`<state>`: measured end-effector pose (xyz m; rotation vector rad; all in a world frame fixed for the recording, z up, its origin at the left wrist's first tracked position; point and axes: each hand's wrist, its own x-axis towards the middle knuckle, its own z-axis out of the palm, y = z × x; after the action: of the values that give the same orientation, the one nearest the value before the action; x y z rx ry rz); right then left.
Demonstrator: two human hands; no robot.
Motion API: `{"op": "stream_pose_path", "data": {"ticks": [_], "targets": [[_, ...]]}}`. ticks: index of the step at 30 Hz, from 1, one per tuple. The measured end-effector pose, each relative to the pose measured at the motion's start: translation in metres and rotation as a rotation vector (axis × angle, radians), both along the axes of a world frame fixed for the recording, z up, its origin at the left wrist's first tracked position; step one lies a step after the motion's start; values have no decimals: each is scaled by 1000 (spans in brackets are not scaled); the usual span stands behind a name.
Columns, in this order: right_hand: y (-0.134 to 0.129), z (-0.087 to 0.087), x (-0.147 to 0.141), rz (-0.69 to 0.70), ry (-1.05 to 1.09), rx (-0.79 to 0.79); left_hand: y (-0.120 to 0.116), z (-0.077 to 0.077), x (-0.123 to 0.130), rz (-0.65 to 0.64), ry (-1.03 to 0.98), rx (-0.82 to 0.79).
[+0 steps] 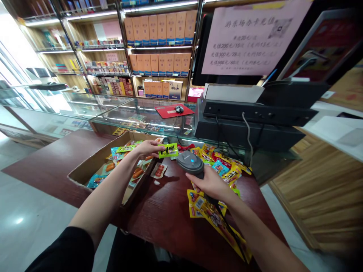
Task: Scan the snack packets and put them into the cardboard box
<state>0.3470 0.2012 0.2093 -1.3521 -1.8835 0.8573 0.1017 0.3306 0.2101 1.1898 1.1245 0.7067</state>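
Note:
Between the fingers of my left hand (149, 148) is a small green snack packet (170, 150), held out over the table just past the box edge. My right hand (210, 183) is wrapped around the handle of a grey barcode scanner (190, 161); a blue light glows on its top, and its head points toward the packet. Under my left forearm stands an open cardboard box (82, 166) with several snack packets inside. A packet of small red sausages (159, 170) lies on the table beside the box. Yellow snack packets (218, 223) lie beneath and below my right hand.
A pile of colourful snack packets (221, 166) lies right of the scanner. Behind the table runs a glass counter (127, 113) with a red mouse pad (167, 111) and a mouse (179, 108). A dark cash register (249, 132) with cables stands at the right. Shelves of boxes (161, 28) line the back.

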Motion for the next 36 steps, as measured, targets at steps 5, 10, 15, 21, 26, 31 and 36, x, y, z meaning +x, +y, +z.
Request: {"op": "stream_pose_path", "data": {"ticks": [5,10,15,21,26,31,36], "targets": [[-1,2,-1,-3,-13,15,2,-1,-2,-3,-33,-6],[-2,1,-1,-12,-13,1,2,-3,-2,-3,-18,0],[-1,0,1,-9,2,-61,5,-4,-2,-13,-5,28],[-2,-2,1,-21,23,-189,9,3,-23,87,-33,65],[-2,-6,1,24,0,-172,-3,19,-72,250,2,106],[2,-11,1,12,-34,-191,-37,42,-134,310,76,107],[4,-11,3,-15,-62,-188,-73,61,-183,235,191,116]]}}
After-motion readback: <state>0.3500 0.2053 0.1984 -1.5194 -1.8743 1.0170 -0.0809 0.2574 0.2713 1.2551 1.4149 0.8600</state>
